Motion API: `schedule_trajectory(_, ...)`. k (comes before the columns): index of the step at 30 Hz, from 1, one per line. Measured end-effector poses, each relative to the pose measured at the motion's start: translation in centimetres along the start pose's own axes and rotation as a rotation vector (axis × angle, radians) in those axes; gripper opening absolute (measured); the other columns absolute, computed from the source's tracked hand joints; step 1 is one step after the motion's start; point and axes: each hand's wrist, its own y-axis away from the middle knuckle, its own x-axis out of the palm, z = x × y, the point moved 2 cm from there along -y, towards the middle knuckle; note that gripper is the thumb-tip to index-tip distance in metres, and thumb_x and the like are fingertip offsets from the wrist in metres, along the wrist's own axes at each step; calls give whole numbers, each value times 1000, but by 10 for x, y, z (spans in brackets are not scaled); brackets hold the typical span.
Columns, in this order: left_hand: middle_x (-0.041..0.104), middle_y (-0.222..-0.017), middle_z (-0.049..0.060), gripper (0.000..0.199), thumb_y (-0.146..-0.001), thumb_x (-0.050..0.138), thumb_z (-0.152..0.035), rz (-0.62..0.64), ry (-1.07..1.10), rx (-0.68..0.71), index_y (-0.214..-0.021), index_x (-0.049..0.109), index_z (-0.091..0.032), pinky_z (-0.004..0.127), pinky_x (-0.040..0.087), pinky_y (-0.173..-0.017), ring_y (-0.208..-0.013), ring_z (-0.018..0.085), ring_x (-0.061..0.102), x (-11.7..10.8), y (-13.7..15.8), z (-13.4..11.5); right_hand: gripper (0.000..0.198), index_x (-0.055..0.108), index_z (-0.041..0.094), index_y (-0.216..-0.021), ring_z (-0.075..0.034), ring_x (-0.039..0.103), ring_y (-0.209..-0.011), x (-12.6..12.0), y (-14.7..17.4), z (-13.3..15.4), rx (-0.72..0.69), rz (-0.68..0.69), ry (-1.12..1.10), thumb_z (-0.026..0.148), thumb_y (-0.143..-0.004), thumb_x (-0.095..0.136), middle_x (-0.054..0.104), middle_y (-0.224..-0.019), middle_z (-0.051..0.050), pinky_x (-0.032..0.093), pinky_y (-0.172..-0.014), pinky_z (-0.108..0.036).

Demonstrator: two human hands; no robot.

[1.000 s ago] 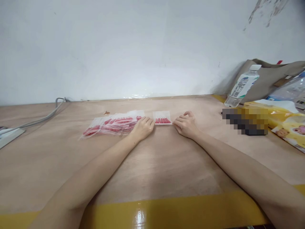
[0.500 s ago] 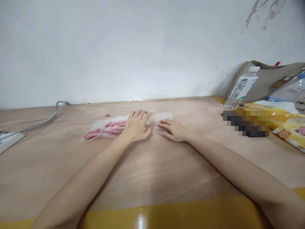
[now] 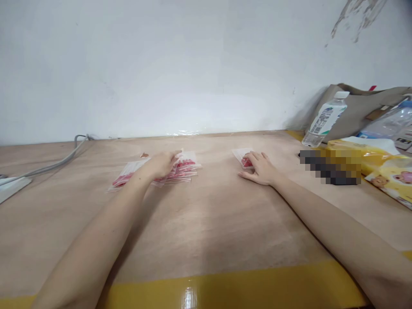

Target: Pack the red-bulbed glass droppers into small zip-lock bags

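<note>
Because the right hand (image 3: 262, 168) is only pressing flat, fingers spread, on the single small bag (image 3: 242, 157) rather than pinching it, the slick plastic is risking sliding loose. That bag is lying well right of the bag pile (image 3: 161, 171), where the left hand (image 3: 162, 165) is resting open on top, gripping nothing.

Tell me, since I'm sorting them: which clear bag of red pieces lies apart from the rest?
The single bag under the right hand, alone right of the pile that the left hand rests on.
</note>
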Motion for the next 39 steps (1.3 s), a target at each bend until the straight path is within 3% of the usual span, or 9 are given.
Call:
schedule_trajectory(4, 66, -92, 14, 37, -86, 35, -9, -64, -65, -167, -121, 46, -15, 34, 49, -60, -74, 25, 63, 7, -16, -33, 47, 51, 18, -104, -27, 53, -99, -1, -2, 14, -22, -140, 44, 53, -73, 54, 61, -101, -11, 25, -93, -46)
schedule_trajectory(6, 63, -101, 12, 39, -83, 38, -5, -38, -59, -138, -120, 46, -17, 33, 49, -67, -82, 23, 62, 16, -26, -59, 40, 53, 18, -101, -25, 55, -94, -1, -3, 21, -29, -162, 30, 47, -74, 55, 62, -96, -9, 27, -91, -43)
schedule_trajectory(10, 63, -94, 14, 29, -81, 45, -3, 47, -33, -68, -108, 51, -11, 33, 48, -72, -87, 24, 61, 41, -44, -108, 27, 55, 19, -95, -22, 56, -88, 0, -4, 32, -55, -184, 10, 36, -75, 56, 64, -92, -7, 29, -86, -39)
schedule_trajectory(15, 62, -92, 14, 20, -85, 49, -14, 103, 36, -30, -104, 52, -9, 37, 46, -77, -91, 25, 60, 59, -50, -137, 24, 57, 19, -98, -20, 57, -85, 6, -8, 43, -140, -206, 14, 30, -77, 54, 66, -91, -6, 30, -81, -36)
schedule_trajectory(20, 53, -118, 16, 50, -80, 59, -38, 69, 159, 8, -119, 46, -11, 44, 37, -96, -114, 28, 46, 47, -27, -127, 18, 61, 19, -95, -17, 58, -80, 10, -10, 49, -273, -209, 98, 21, -81, 50, 67, -85, -5, 30, -80, -34)
schedule_trajectory(23, 55, -117, 13, 37, -85, 53, -29, 58, 252, 83, -118, 51, -13, 36, 43, -92, -109, 22, 51, 37, -7, -111, 17, 64, 20, -85, -15, 57, -73, 10, -11, 50, -317, -211, 151, 18, -82, 48, 66, -74, -2, 29, -80, -33)
schedule_trajectory(28, 65, -104, 7, 23, -91, 42, -19, 44, 198, 211, -104, 61, -17, 42, 37, -98, -97, 18, 60, 35, 7, -90, 24, 65, 20, -71, -13, 54, -66, 11, -12, 51, -328, -199, 172, 20, -84, 46, 65, -68, -2, 28, -80, -33)
schedule_trajectory(33, 65, -103, 8, 22, -89, 47, -22, 31, 250, 199, -103, 62, -16, 42, 40, -97, -95, 18, 61, 41, 3, -88, 21, 66, 21, -83, -13, 53, -67, 8, -13, 55, -383, -186, 165, 19, -84, 45, 66, -71, -2, 29, -79, -33)
schedule_trajectory(39, 67, -100, 7, 23, -90, 44, -21, 4, 251, 193, -100, 64, -15, 32, 49, -83, -91, 17, 62, 45, 1, -92, 28, 66, 20, -72, -13, 51, -64, 7, -14, 58, -421, -194, 219, 21, -87, 42, 65, -64, -1, 28, -79, -32)
